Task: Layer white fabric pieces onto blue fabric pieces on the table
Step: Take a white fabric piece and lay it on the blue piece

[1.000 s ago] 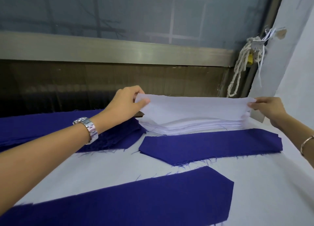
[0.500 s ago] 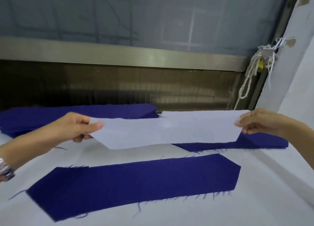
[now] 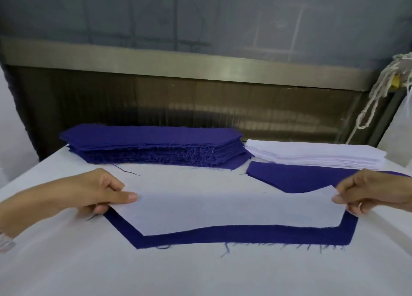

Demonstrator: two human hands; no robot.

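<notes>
The left hand (image 3: pixel 98 193) and right hand (image 3: pixel 370 195) each pinched one end of a white fabric piece (image 3: pixel 223 208), held stretched over a blue fabric piece (image 3: pixel 267 235) lying on the desk (image 3: pixel 200 273). Behind lay a blue stack (image 3: pixel 151 144), a white stack (image 3: pixel 312 155) and another blue piece (image 3: pixel 301 179).

The top fabric piece (image 3: pixel 223 206) is showing plain white against a deep blue piece (image 3: pixel 267 236) beneath it, both unpatterned. Behind, the blue stack (image 3: pixel 151 144) is matching that shade, the white stack (image 3: pixel 312 154) is staying plain, and the table (image 3: pixel 200 273) is looking white too.
</notes>
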